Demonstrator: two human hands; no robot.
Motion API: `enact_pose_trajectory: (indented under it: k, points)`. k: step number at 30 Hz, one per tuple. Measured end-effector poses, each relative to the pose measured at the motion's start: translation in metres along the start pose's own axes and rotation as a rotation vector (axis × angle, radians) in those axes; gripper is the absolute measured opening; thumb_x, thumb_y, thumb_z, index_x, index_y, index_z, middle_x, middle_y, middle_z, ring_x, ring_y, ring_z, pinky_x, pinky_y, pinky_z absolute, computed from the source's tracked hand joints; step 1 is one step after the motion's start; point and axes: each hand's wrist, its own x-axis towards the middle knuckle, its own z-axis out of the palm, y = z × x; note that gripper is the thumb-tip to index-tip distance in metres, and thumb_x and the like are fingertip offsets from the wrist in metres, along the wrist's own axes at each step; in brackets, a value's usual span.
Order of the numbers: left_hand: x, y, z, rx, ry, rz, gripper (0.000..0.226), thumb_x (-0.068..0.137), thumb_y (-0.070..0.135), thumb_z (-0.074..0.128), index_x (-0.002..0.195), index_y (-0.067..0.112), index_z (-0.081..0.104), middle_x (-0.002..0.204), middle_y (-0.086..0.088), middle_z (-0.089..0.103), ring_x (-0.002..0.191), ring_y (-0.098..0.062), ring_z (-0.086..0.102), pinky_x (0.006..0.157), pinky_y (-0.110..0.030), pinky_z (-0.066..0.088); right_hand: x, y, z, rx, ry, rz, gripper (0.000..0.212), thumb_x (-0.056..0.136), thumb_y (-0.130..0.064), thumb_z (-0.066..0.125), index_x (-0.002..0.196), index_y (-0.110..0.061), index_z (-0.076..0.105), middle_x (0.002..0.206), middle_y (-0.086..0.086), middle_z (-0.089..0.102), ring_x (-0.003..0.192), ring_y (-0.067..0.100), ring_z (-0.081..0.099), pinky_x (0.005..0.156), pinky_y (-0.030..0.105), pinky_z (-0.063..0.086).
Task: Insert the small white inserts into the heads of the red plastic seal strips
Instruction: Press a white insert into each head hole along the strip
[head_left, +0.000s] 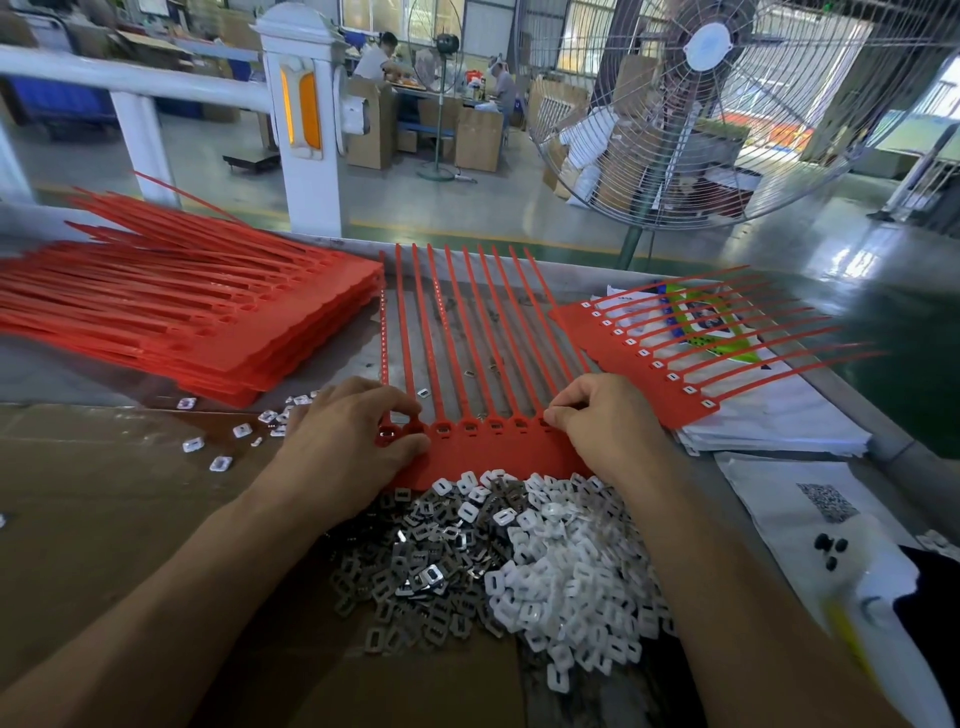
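Two hands (483, 426) pinch the red seal strip sheet (488, 452) beside heaped white inserts (566, 571).

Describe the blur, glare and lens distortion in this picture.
Head view: wide-angle bending curves the white railing and the fan; daylight glares off the glossy floor; the white bottle at the lower right is smeared; the red strip sheet and white inserts between the hands look sharp.

Factory floor: industrial fan (727, 104), stacked cartons (478, 137).
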Motion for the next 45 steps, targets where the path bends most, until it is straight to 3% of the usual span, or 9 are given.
enact_pose_trajectory:
  k: [3,9,12,16,24,32,36,39,45]
  points:
    - [0.000,0.000,0.000,0.005,-0.004,-0.001,0.038,0.089,0.057,0.063,0.125,0.044,0.059,0.138,0.013,0.048,0.131,-0.013,0.041,0.116,-0.046,0.025,-0.001,0.000,0.000,-0.006,0.001,-0.019,0.020,0.094,-0.027,0.074,0.076,-0.032,0.067,0.077,-0.011,0.069,0.074,0.007,0.064,0.070,0.031,0.056]
    - [0.001,0.000,0.000,0.006,0.002,0.000,0.037,0.088,0.058,0.063,0.123,0.045,0.060,0.139,0.013,0.049,0.132,-0.014,0.042,0.117,-0.050,0.025,-0.007,-0.006,-0.005,0.039,0.003,-0.114,0.008,0.096,-0.027,0.071,0.088,-0.029,0.072,0.084,-0.017,0.068,0.082,0.001,0.064,0.069,0.022,0.047]
    - [0.000,0.000,-0.001,0.000,-0.002,-0.005,0.037,0.088,0.058,0.064,0.123,0.046,0.059,0.139,0.013,0.049,0.131,-0.014,0.042,0.117,-0.052,0.027,-0.020,-0.022,-0.009,0.046,-0.219,-0.308,0.003,0.093,-0.032,0.075,0.090,-0.033,0.075,0.088,-0.024,0.071,0.085,-0.008,0.065,0.069,0.007,0.044]
    - [0.000,0.001,0.000,0.005,0.015,0.002,0.037,0.088,0.056,0.064,0.124,0.045,0.060,0.137,0.012,0.050,0.128,-0.014,0.044,0.115,-0.051,0.029,-0.039,-0.043,-0.002,0.026,-0.556,-0.480,0.005,0.089,-0.035,0.080,0.092,-0.034,0.076,0.091,-0.020,0.071,0.082,-0.002,0.066,0.071,0.015,0.048]
    - [0.001,0.002,0.001,0.010,0.031,-0.002,0.035,0.089,0.054,0.065,0.123,0.045,0.061,0.135,0.012,0.051,0.129,-0.014,0.043,0.115,-0.049,0.027,-0.050,-0.053,0.002,-0.074,-0.698,-0.521,0.015,0.083,-0.037,0.085,0.095,-0.033,0.077,0.090,-0.017,0.064,0.083,-0.004,0.061,0.070,0.018,0.045]
    - [0.000,0.001,0.001,0.007,0.038,0.004,0.035,0.089,0.053,0.066,0.122,0.045,0.061,0.133,0.012,0.052,0.128,-0.014,0.044,0.114,-0.047,0.029,-0.050,-0.052,0.002,-0.081,-0.693,-0.521,0.006,0.090,-0.035,0.078,0.091,-0.032,0.072,0.095,-0.018,0.065,0.088,-0.002,0.061,0.081,0.025,0.050]
    - [0.000,0.000,0.001,0.015,0.033,0.004,0.035,0.089,0.054,0.064,0.123,0.045,0.060,0.135,0.012,0.051,0.129,-0.014,0.044,0.114,-0.048,0.029,-0.049,-0.051,-0.002,0.023,-0.662,-0.503,0.006,0.097,-0.034,0.070,0.092,-0.033,0.068,0.090,-0.017,0.071,0.078,0.000,0.066,0.069,0.021,0.050]
    - [0.001,0.000,0.001,0.008,0.036,0.008,0.036,0.088,0.055,0.065,0.122,0.044,0.061,0.135,0.011,0.052,0.130,-0.015,0.044,0.115,-0.049,0.027,-0.048,-0.049,0.000,0.152,-0.565,-0.453,0.006,0.097,-0.028,0.070,0.093,-0.032,0.067,0.087,-0.011,0.074,0.072,0.003,0.070,0.066,0.021,0.055]
    - [0.000,0.001,0.001,-0.003,0.028,-0.001,0.036,0.088,0.055,0.065,0.122,0.044,0.061,0.136,0.012,0.050,0.131,-0.014,0.042,0.116,-0.047,0.024,-0.031,-0.031,0.004,0.220,-0.237,-0.295,0.010,0.095,-0.023,0.073,0.092,-0.033,0.074,0.086,-0.021,0.072,0.077,-0.007,0.066,0.066,0.009,0.044]
